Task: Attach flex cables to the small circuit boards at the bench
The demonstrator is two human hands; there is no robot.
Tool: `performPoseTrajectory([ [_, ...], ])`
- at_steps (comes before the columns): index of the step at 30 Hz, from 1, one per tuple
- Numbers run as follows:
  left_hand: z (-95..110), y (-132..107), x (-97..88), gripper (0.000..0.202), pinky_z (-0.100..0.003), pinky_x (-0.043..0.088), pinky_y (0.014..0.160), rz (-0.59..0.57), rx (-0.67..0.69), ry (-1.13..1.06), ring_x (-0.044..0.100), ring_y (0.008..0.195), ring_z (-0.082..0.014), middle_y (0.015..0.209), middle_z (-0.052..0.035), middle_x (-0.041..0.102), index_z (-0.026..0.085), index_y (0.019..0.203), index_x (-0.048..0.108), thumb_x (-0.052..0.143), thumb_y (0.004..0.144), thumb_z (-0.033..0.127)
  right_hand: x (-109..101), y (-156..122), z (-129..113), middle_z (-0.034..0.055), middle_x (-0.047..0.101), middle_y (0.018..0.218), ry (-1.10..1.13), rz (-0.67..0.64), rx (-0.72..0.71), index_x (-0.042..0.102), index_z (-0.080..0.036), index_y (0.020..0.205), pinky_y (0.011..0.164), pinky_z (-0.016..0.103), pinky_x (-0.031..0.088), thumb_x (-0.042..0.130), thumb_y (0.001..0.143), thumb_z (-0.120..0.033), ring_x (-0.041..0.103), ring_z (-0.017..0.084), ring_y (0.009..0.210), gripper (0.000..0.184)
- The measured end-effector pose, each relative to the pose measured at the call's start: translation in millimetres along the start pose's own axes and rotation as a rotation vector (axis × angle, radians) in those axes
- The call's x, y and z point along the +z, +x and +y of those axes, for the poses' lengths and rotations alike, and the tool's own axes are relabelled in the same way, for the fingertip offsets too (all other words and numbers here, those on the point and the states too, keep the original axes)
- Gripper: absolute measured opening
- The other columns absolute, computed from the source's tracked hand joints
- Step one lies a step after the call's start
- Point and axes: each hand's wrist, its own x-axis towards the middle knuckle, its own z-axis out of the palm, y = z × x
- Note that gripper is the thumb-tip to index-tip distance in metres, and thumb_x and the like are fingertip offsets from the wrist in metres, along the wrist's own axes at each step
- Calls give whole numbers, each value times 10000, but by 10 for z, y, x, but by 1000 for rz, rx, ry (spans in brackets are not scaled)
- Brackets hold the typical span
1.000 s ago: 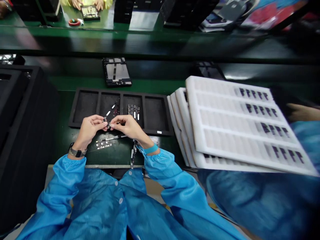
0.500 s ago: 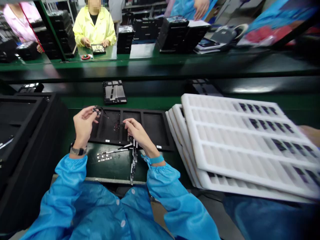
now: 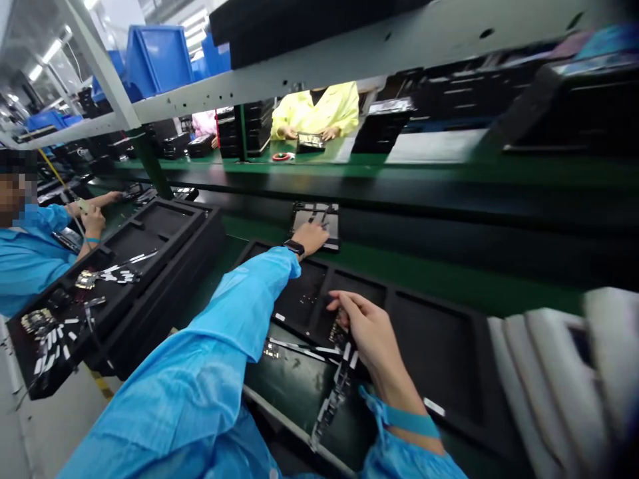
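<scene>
My left hand (image 3: 310,238), with a dark watch at the wrist, lies over the lower part of a flat device with a silvery interior (image 3: 302,216) behind the tray. Its fingertips are mostly hidden, so I cannot tell what they grip. My right hand (image 3: 367,326) is closed above the front of the black compartment tray (image 3: 439,332), thumb and forefinger close together. Beneath its curled fingers shows a small circuit board (image 3: 337,327). From there a bunch of flex cables (image 3: 332,399) trails to the table edge. Small pale parts (image 3: 271,348) lie on the green table by the tray.
Stacked black foam trays (image 3: 194,233) with loose boards and strips stand on my left. White foam trays (image 3: 544,359) are stacked at right. A metal shelf beam (image 3: 264,86) crosses overhead. Co-workers sit at left and across the bench, one in a yellow jacket (image 3: 319,110).
My view has swung left. My left hand has gone from above the tray, where it held a small part with a thin cable, forward onto the device. My right hand stays over the tray's front.
</scene>
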Motion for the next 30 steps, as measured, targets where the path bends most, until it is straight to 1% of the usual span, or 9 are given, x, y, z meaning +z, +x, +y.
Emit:
performPoseTrajectory([
  [6,47,-17,12,331,-436,479,1039,-72,60,-40,670,1234,-359,1158,-287,763,-11,1156,775,489,989,-12,-12,10,59,62,768,791,-9,21,1,672,-196,961,505,248,383,888,657,-682,451,112,549,613],
  [10,161,-285,-229,340,-441,489,1061,66,-80,-239,659,1263,-358,1253,-261,749,31,1259,746,549,982,20,-21,8,78,23,700,652,-56,-5,-21,651,-219,921,528,253,422,891,671,-696,514,147,582,590],
  [13,256,-863,-520,266,-409,533,1016,176,-185,-548,712,1159,-299,1247,-176,776,120,1243,754,581,1046,169,-41,-25,38,68,754,737,-122,-36,-38,662,-223,885,527,268,450,875,690,-727,551,165,607,581],
  [17,338,-2101,-769,209,-344,575,911,163,-223,-843,752,945,-213,1106,-69,810,197,1200,761,647,1047,282,-44,-140,-101,141,827,948,-259,-199,-69,715,-222,917,518,299,481,860,710,-767,549,169,591,601],
  [18,361,-2422,-761,203,-353,580,928,139,-245,-843,750,950,-218,1098,-69,810,194,1185,765,669,1037,295,-29,-177,-140,149,828,961,-308,-266,-79,729,-219,918,529,310,499,844,729,-776,560,173,593,599],
  [20,423,-2978,-657,224,-408,559,1056,81,-288,-784,721,1139,-267,1212,-99,793,184,1202,763,715,1009,287,33,-254,-208,155,827,971,-414,-409,-97,763,-214,933,558,328,531,783,789,-797,590,187,606,601],
  [23,549,-3501,-394,411,-531,497,1181,-16,-341,-658,583,1398,-353,1525,-176,637,168,1361,704,758,976,302,193,-375,-254,142,825,1001,-558,-640,-126,802,-220,953,669,358,592,674,883,-802,701,244,741,600],
  [27,701,-3711,-116,460,-587,424,1259,14,-348,-630,434,1546,-367,1661,-198,494,158,1445,655,705,1002,269,385,-573,-168,92,830,1007,-693,-900,-176,782,-247,922,891,400,620,596,1001,-635,784,298,953,437],
  [30,750,-3717,-21,375,-582,416,1270,83,-370,-690,441,1540,-348,1634,-153,535,214,1375,705,696,1002,253,391,-741,23,81,831,986,-812,-908,-272,758,-271,967,820,399,628,538,1034,-430,796,296,887,280],
])
